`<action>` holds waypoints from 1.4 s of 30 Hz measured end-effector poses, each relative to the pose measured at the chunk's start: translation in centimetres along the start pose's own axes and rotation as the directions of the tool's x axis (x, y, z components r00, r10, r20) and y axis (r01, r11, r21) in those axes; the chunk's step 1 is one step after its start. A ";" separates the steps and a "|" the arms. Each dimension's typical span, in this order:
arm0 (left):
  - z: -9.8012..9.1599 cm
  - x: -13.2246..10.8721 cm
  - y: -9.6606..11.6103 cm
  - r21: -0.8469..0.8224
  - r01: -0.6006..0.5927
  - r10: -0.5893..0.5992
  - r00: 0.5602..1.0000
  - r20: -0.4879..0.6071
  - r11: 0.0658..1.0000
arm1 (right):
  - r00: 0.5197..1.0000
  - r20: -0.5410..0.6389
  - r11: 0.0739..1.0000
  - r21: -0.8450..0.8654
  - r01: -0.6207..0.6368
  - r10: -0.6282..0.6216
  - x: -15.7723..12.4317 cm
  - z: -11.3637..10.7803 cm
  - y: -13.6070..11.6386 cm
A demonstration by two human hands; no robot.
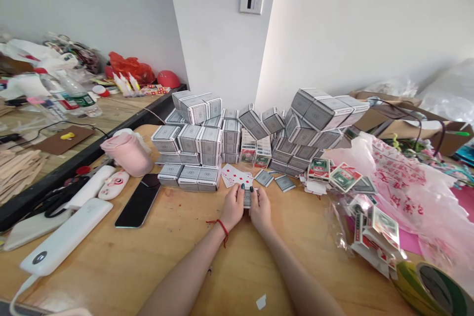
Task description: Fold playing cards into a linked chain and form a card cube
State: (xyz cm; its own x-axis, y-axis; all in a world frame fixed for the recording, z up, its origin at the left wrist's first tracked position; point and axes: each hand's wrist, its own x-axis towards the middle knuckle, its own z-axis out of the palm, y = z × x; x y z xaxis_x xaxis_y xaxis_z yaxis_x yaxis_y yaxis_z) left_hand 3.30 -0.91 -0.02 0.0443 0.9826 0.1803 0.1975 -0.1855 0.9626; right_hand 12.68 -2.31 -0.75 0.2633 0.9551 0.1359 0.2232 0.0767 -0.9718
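Observation:
Between my two hands, at the middle of the wooden table, is a small deck of cards (pixel 247 199) with a grey patterned back. My left hand (pixel 234 206) wraps its left side, and my right hand (pixel 260 207) closes round its right side, both thumbs on top. Just beyond lie face-up cards (pixel 237 176) with red diamonds. Two face-down grey cards (pixel 284 182) rest to their right. Behind stand stacks of grey-backed decks (pixel 198 175) on the left and more stacked decks (pixel 314 113) on the right.
A black phone (pixel 138 201), white power bank (pixel 66 237) and pink pouch (pixel 128 153) lie on the left. Green and red card boxes (pixel 383 224), a pink plastic bag (pixel 407 182) and a tape roll (pixel 431 289) occupy the right. A paper scrap (pixel 261 301) lies near the front.

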 end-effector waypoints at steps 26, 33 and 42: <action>0.1 0.2 0.3 0.096 0.013 -0.005 0.997 -0.082 0.995 | 0.991 -0.002 0.974 -0.183 0.130 -0.132 -0.5 -0.3 0.3; -0.2 0.2 0.1 0.233 0.007 0.019 0.994 -0.108 0.972 | 0.996 0.083 0.999 -0.037 -0.035 0.038 -0.1 -0.9 0.4; -0.2 0.2 -0.1 0.595 0.006 0.018 0.999 -0.034 0.804 | 0.979 0.068 0.857 -0.474 0.202 -0.193 -0.5 -1.5 1.0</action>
State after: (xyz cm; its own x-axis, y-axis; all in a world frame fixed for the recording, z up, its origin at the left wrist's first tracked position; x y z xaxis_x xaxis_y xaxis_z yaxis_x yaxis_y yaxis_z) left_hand 3.11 -0.64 -0.05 0.0146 0.9788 0.2044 0.7412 -0.1478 0.6548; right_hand 14.22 -3.09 -1.54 0.1511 0.9394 0.3077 0.6897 0.1228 -0.7136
